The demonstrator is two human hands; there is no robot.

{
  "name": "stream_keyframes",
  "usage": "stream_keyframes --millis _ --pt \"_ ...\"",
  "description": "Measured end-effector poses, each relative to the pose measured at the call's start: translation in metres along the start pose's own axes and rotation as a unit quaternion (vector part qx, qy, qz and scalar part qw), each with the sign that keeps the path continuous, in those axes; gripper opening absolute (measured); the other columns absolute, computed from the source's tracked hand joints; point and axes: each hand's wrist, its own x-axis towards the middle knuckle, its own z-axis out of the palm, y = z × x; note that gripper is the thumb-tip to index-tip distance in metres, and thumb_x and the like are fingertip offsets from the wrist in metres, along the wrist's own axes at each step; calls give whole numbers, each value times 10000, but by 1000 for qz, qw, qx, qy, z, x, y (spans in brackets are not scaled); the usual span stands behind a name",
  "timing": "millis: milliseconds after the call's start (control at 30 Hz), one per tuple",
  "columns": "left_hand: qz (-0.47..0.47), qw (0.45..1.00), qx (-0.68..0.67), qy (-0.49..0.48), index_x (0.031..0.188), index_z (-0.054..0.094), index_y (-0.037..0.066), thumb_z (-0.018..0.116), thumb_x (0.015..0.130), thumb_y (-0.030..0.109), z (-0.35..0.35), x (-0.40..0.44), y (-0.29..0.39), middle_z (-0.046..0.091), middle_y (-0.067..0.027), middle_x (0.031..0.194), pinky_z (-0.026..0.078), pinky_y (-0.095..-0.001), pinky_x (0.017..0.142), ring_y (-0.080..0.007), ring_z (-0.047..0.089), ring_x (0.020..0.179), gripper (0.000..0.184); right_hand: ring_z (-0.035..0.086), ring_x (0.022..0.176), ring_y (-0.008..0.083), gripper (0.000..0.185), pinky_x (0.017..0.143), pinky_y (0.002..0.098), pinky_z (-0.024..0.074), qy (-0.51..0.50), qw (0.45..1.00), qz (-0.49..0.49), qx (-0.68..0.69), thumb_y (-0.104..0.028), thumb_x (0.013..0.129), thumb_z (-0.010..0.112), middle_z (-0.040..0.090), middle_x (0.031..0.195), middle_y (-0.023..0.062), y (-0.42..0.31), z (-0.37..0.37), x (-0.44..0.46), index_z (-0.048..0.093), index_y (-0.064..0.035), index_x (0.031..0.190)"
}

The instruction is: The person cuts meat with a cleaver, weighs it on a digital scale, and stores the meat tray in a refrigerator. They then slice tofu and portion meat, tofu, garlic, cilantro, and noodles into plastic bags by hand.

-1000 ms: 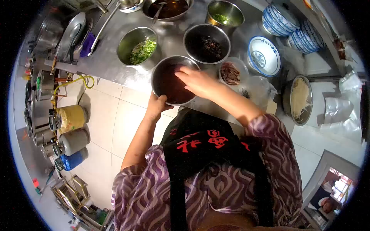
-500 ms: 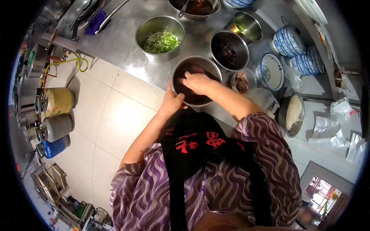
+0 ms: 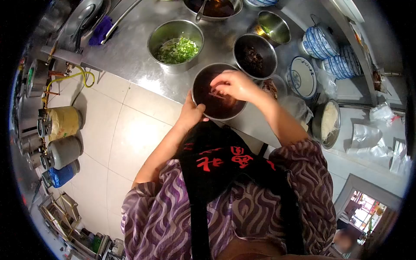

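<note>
Your left hand (image 3: pixel 191 111) clamps the near-left rim of a metal bowl (image 3: pixel 196 86) at the near edge of the table (image 3: pixel 125 65); above it, your right hand's (image 3: pixel 235 85) closed grip pinches reddish strips (image 3: pixel 215 94).

Red characters (image 3: pixel 209 164) stand on the black apron (image 3: pixel 221 174); one looks like 北, the rest are unclear. Dark characters (image 3: pixel 307 65) inside the blue-rimmed bowl (image 3: pixel 303 80) are too small to read.

The metal counter (image 3: pixel 119 56) (shiny) bears a deep steel pot (image 3: pixel 172 31) and a blue-rimmed bowl (image 3: pixel 303 79).
</note>
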Motion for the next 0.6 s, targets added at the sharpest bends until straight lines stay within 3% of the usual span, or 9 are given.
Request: stream_keyframes --millis 33,100,167,233,300,433,500,567,600 --pt "6 1000 -5 -7 1349 176 98 437 764 -36 0 -1 4 512 -174 1109 572 -310 507 -263 632 781 655 607 786 158 169 681 257 489 43 995 -74 -56 -38 793 614 614 867 81 -10 -11 -3 642 -26 959" --pt "19 999 -12 -23 1346 196 95 436 764 -38 1 -5 15 514 -179 1106 573 -314 510 -263 633 775 643 610 820 233 172 731 317 480 105 994 -32 12 -93 770 643 616 855 101 -37 -26 -10 659 -70 940" --pt "28 999 -20 -16 1335 219 87 437 771 -33 1 -2 15 522 -182 1092 574 -315 516 -259 631 764 616 605 825 238 154 731 325 482 171 983 -36 47 -89 769 639 613 848 105 -49 -26 -13 662 -72 920" --pt "19 1000 -17 -4 1322 240 76 441 778 -25 -2 2 9 530 -182 1078 574 -313 521 -253 630 760 588 595 783 242 148 690 324 488 240 960 -100 -102 -53 771 614 612 845 84 -29 1 -10 660 -67 911" --pt "-8 1000 2 -8 1306 261 63 448 785 -14 -7 13 -1 539 -180 1063 574 -309 526 -246 628 762 560 606 804 291 170 681 383 495 -3 954 -33 -298 -102 745 566 611 841 103 21 38 -7 666 -90 882" --pt "-1 999 41 -10 1291 287 40 444 786 20 -8 9 22 542 -167 1069 569 -286 535 -236 624 795 529 600 844 300 204 698 397 493 126 958 -11 -255 -111 783 512 582 871 123 -21 25 -9 649 -77 930" --pt "24 998 40 -41 1286 301 39 417 783 23 -11 13 27 538 -165 1080 567 -284 531 -234 626 795 517 594 846 316 190 713 404 491 270 950 -93 -122 -140 788 516 574 907 124 -40 18 -10 643 -80 916" --pt "24 997 56 -49 1288 304 41 402 779 21 -15 18 28 526 -168 1107 567 -285 536 -236 627 810 519 593 863 325 185 722 406 499 156 981 31 -109 -169 790 516 579 946 126 3 37 2 648 -75 879" --pt "26 997 57 -51 1290 304 43 404 779 23 -18 21 29 525 -167 1111 567 -285 538 -238 627 816 521 600 861 317 197 727 411 497 142 972 9 -185 -184 792 513 588 936 129 7 37 3 639 -67 887"
